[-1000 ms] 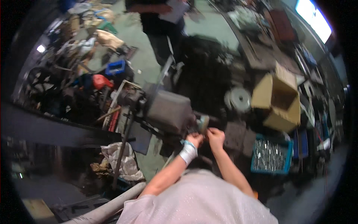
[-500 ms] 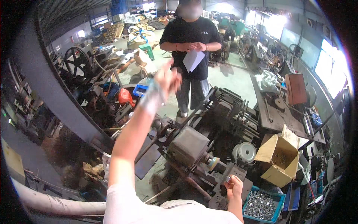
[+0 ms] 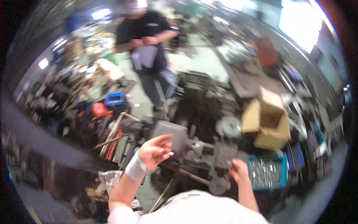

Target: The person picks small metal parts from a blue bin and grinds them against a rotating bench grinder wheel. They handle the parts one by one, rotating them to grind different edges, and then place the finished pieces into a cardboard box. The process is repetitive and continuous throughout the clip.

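Note:
My left hand (image 3: 154,151), with a pale band around the wrist, hangs in front of the grey box-shaped housing (image 3: 170,135) of a machine. Its fingers are apart and partly stretched to the right; a small white speck shows by the fingertips, too blurred to name. Lower right, my right hand (image 3: 238,170) is closed in a pinch at the machine's end. A small metal part (image 3: 229,163) shows at its fingertips, blurred. Beside that hand stands a teal crate (image 3: 285,170) of small shiny metal pieces.
An open cardboard box (image 3: 269,136) stands behind the crate, with a round metal wheel (image 3: 228,127) to its left. Across the machine, a person in a black shirt (image 3: 147,28) holds white paper (image 3: 144,56). A blue bin (image 3: 114,99) and red bag (image 3: 100,110) lie left.
My left arm has come down and back from its raised reach toward the person. The view has swung, shifting the scene leftward and blurring it. My right hand still pinches the small metal part.

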